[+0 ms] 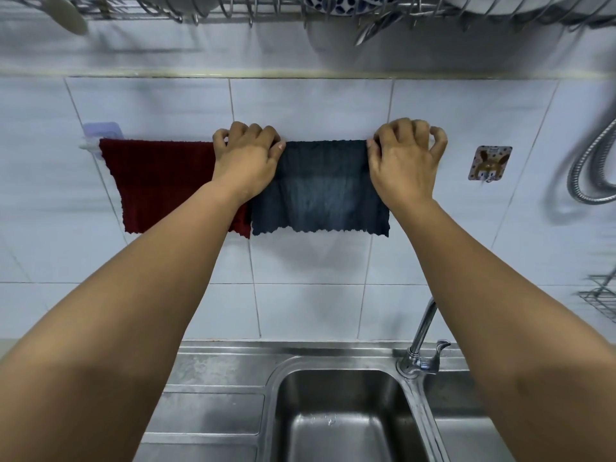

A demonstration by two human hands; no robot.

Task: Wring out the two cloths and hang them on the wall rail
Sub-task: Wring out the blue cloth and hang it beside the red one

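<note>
A dark red cloth hangs folded over the white wall rail on the left. Beside it on the right hangs a dark blue-grey cloth, its left edge overlapping the red one's lower corner. My left hand pinches the blue-grey cloth's top left corner at the rail. Its top right corner is pinched by my right hand. Most of the rail is hidden under the cloths and my hands.
Below lies a steel sink with a tap on its right. A dish rack with bowls and utensils hangs overhead. On the right are a wall hook, a metal shower hose and a wire basket.
</note>
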